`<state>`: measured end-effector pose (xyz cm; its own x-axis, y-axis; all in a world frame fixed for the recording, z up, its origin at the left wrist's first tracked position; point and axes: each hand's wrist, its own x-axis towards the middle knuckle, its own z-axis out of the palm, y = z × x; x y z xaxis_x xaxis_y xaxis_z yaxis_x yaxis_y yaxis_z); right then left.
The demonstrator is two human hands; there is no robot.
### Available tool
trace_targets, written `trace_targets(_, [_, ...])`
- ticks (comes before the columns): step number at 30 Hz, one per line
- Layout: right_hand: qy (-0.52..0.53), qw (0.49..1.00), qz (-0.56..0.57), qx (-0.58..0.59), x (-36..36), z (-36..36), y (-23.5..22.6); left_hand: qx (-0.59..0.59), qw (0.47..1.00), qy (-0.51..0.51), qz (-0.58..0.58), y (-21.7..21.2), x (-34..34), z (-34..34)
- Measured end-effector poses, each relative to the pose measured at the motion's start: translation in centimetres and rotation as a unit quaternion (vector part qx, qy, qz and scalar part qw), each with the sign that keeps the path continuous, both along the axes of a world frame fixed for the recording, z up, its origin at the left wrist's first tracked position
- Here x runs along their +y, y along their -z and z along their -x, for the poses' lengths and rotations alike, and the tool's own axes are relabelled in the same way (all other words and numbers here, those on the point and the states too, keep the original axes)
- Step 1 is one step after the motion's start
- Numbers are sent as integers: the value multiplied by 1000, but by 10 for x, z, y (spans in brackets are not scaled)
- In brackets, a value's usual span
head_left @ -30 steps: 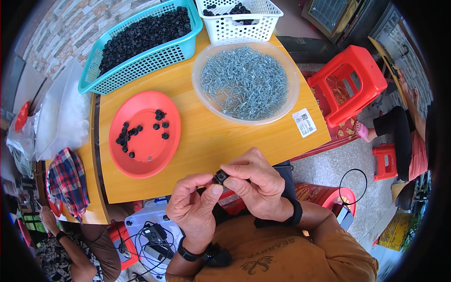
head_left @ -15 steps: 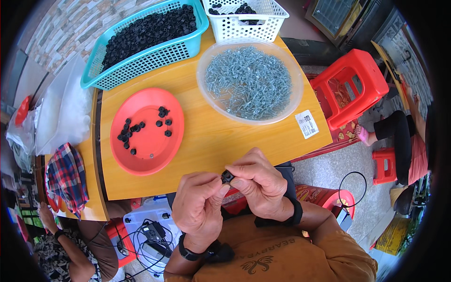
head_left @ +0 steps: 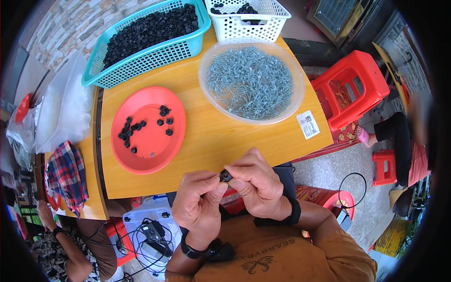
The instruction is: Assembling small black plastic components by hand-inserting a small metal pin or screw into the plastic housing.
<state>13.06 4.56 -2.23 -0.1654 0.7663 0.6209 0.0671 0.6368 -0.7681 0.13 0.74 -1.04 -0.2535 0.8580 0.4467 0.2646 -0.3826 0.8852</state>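
A small black plastic part is pinched between my two hands, just off the table's near edge. My left hand grips it from the left with thumb and forefinger. From the right, the fingertips of my right hand close on the same part; a dark hole shows in its face. Beyond them lies a red plate with several small black parts and one tiny metal piece. A clear bowl heaped with silver screws stands farther right.
At the back are a teal basket full of black parts and a white basket with fewer. A red stool stands right of the wooden table. Another person's arm is at lower left; someone else sits at far right.
Both hands stay almost in place, still pinching the black part, with a slight shift of the fingers. The table's contents appear marginally shifted in view.
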Motion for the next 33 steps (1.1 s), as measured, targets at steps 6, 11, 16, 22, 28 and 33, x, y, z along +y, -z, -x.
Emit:
trace_targets(6, [37, 996, -64, -49, 0, 1, 0, -126, 992, -1, 11, 4, 0, -4])
trace_targets(11, [67, 989, -112, -75, 0, 3, 2, -111, 994, -12, -3, 7, -1, -5])
trace_targets(16, [67, 985, -134, -83, 1, 1, 2, -105, 994, -6, 4, 7, -2, -5])
trace_targets(22, [77, 986, -120, -86, -6, 7, 1, -150, 989, -19, -9, 8, 1, -5])
trace_targets(28, [118, 977, -132, -120, -7, 12, 4, -214, 976, -24, 28, 6, 2, -8])
trace_targets(33, [138, 972, -142, -130, -2, 13, 10, -287, 954, -31, 83, 7, 4, -7])
